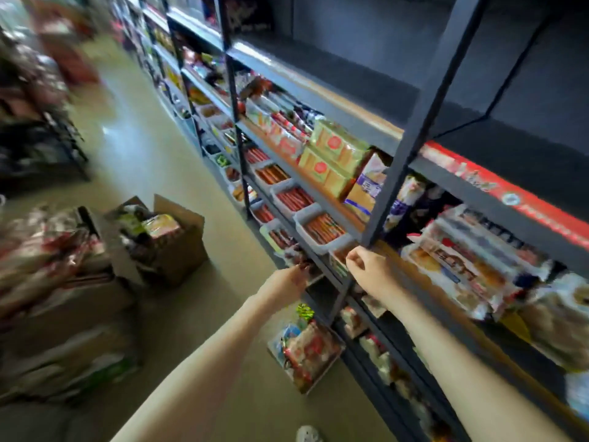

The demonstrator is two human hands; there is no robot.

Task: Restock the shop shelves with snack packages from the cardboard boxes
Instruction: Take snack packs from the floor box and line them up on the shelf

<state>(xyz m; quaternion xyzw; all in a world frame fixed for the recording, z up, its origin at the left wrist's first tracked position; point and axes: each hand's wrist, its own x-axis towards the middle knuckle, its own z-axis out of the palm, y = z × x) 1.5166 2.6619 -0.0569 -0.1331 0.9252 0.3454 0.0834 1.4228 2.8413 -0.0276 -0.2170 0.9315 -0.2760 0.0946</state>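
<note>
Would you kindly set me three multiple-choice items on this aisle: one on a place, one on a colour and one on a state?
1. Where is the cardboard box?
A on the floor
B on the top shelf
C in the person's hands

2. What colour is the strip at upper right?
A green
B red
C white

3. How is the cardboard box?
A taped shut
B flattened
C open, with packs inside

Answers:
1 A: it stands on the aisle floor.
2 B: the strip is plainly red.
3 C: its flaps stand up and packs show inside.
</note>
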